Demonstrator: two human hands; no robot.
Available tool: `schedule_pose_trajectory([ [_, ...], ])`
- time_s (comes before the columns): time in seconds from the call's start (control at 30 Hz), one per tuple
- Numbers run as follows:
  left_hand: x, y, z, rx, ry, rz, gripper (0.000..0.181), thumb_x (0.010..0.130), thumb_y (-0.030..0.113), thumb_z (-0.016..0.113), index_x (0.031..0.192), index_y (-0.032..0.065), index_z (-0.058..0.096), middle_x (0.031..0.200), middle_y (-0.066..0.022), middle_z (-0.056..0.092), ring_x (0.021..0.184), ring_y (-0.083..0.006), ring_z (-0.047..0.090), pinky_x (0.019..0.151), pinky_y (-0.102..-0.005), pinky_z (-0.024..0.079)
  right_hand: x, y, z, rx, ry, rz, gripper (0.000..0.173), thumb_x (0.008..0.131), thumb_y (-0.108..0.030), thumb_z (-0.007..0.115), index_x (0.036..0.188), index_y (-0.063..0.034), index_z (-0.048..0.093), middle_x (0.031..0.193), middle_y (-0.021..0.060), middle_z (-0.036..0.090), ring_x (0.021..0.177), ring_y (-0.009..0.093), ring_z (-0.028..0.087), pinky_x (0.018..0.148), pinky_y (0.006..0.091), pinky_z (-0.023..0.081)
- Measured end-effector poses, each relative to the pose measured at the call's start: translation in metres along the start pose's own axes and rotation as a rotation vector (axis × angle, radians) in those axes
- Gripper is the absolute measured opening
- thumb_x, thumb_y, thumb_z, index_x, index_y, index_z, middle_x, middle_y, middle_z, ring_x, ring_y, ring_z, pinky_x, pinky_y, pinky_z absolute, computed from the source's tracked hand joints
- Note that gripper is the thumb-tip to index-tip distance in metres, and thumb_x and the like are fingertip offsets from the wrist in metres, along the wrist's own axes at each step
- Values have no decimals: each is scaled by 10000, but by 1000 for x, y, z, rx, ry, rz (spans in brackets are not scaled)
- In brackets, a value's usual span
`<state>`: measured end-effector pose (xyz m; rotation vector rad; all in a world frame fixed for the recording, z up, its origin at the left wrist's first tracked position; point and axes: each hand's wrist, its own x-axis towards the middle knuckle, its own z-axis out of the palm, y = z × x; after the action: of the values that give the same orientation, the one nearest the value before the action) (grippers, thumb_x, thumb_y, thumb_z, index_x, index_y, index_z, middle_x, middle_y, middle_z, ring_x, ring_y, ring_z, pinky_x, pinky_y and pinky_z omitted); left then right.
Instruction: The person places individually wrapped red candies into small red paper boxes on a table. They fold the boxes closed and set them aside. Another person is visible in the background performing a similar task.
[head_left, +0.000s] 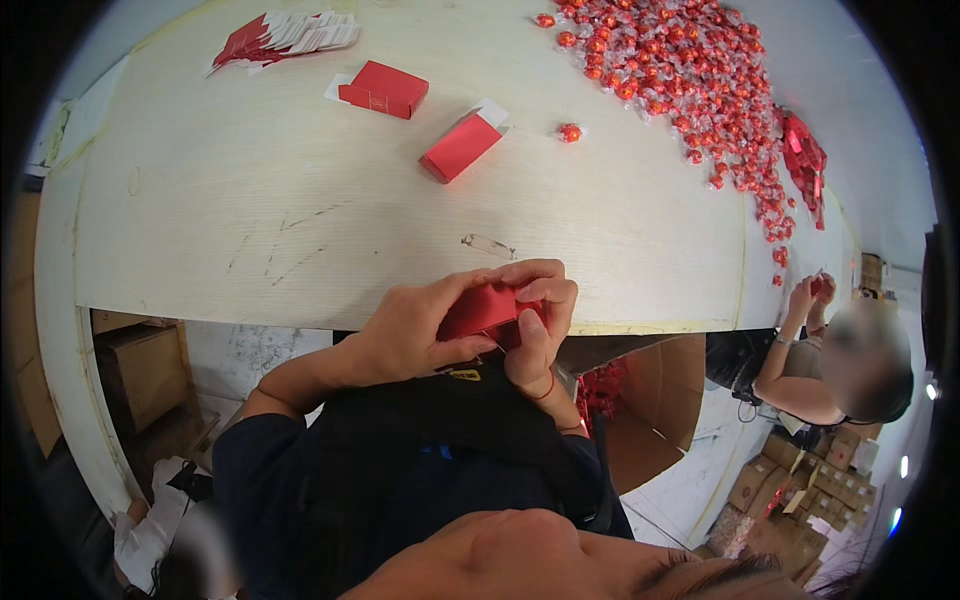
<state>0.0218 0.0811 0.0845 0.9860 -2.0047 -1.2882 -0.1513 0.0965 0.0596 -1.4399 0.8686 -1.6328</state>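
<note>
Close to the table's near edge, my left hand (409, 322) grips a small red cardboard box (478, 311) along its side. My right hand (546, 319) has its fingers and thumb bent around the right end of the same box, where flaps are partly hidden. Farther up on the table lie two more red boxes: one box (461, 146) has a white flap standing out at its upper right end, the other box (384, 90) a white flap at its left. A single red-wrapped candy ball (570, 133) lies to their right.
A large heap of red-wrapped candies (675, 67) spreads over the back right. Flat red-and-white cartons (289, 39) are stacked at the back left. Below the table edge stands an open cardboard carton (649, 405) with red wrappers inside. Another person (795, 360) works at the right; someone else (161, 517) is lower left.
</note>
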Motion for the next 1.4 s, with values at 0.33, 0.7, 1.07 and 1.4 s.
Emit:
schedule_pose_trajectory([
  [0.33, -2, -3, -2, -71, -105, 2, 604, 845, 397, 689, 1300, 34, 527, 1057, -196, 654, 883, -357, 662, 770, -399, 530, 5, -6, -14, -88, -270, 118, 323, 959, -281, 398, 1074, -13, 535, 1006, 187, 607, 1024, 329, 592, 1106, 582, 278],
  [0.7, 0, 1, -1, -190, -149, -29, 556, 835, 367, 706, 1223, 0, 551, 1086, -199, 652, 940, -349, 657, 827, -380, 518, -1, -1, -10, 27, -130, 28, 629, 1003, -538, 260, 1013, -2, 590, 1032, 201, 640, 983, 367, 624, 1036, 580, 373],
  [1.07, -6, 5, 2, -292, -94, -149, 562, 807, 253, 773, 1193, -12, 461, 1048, -202, 660, 966, -244, 666, 835, -333, 507, 1, -1, 2, -116, 150, -109, 405, 1017, -359, 312, 750, -102, 475, 804, 64, 489, 808, 216, 500, 954, 468, 383],
  [1.4, -7, 2, 3, -173, -54, -75, 569, 784, 329, 792, 1167, 27, 498, 885, -186, 661, 776, -334, 680, 697, -371, 532, 2, -8, -6, 31, -20, 114, 159, 900, -186, 490, 995, -58, 483, 866, 78, 480, 860, 209, 454, 981, 449, 352],
])
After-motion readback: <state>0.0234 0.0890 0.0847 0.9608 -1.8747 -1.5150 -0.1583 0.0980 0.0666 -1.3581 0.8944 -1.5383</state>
